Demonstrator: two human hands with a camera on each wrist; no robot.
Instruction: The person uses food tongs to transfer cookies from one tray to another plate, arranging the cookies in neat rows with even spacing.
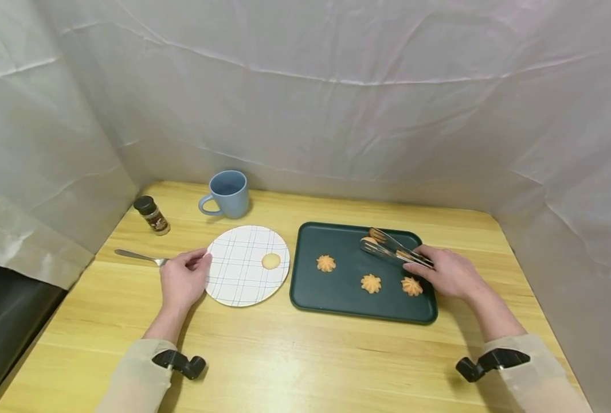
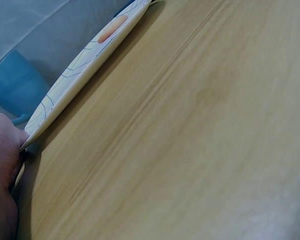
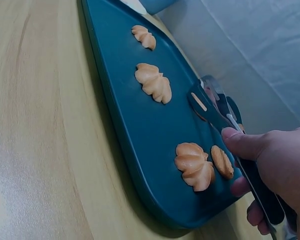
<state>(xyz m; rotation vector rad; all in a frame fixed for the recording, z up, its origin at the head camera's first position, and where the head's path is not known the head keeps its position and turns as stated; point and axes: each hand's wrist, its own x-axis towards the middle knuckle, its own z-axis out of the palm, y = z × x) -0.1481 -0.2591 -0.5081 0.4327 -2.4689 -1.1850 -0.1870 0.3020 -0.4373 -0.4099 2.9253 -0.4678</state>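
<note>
My left hand (image 1: 184,279) pinches the left rim of a white plate (image 1: 233,287) with a blue grid pattern. One round, pale cookie (image 1: 271,261) lies on the plate's right part. In my right hand (image 1: 450,272) are metal tongs (image 1: 383,250), reaching over the far right of a dark green tray (image 1: 336,301). The tong tips are at a cookie (image 1: 369,241), which they partly hide. Ridged flower-shaped cookies (image 1: 371,283) lie on the tray, one of them (image 3: 195,166) close below the right hand. Another cookie (image 3: 222,162) sits beside it, near the tongs.
Behind the plate stands a blue mug (image 1: 229,195), its handle to the left. A spice jar (image 1: 152,215) with a black lid is at the far left. The fork-like utensil (image 1: 137,256) lies partly behind the left hand. Grey cloth (image 1: 305,115) walls the table's back and sides.
</note>
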